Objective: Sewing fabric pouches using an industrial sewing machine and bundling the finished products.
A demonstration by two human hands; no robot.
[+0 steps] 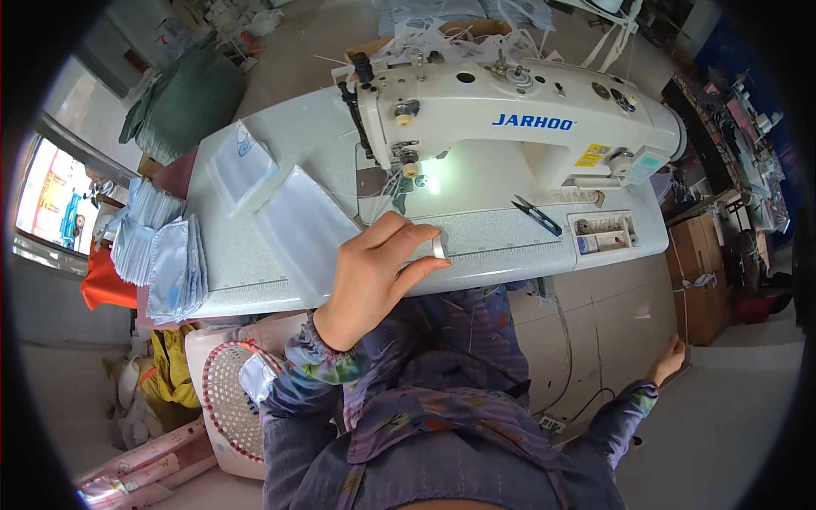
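Observation:
My left hand [374, 272] is raised over the front edge of the white sewing table [246, 285]. It pinches a small shiny metal piece [439, 247] between thumb and forefinger. Just beyond it stands the white sewing machine [527, 127], with its lamp lit at the needle [414, 174]. A flat pile of pale blue fabric pieces [302, 225] lies on the table to the left of the hand. My right hand [669, 359] is stretched out low to the right, away from the table, fingers loosely apart and nothing seen in it.
A second pale blue pile [240, 161] lies farther back on the table. More blue pieces [161, 255] are stacked off its left end. Black thread snips [537, 214] and a small parts tray [603, 234] sit at the right. A mesh basket [225, 399] and cardboard boxes [705, 272] stand on the floor.

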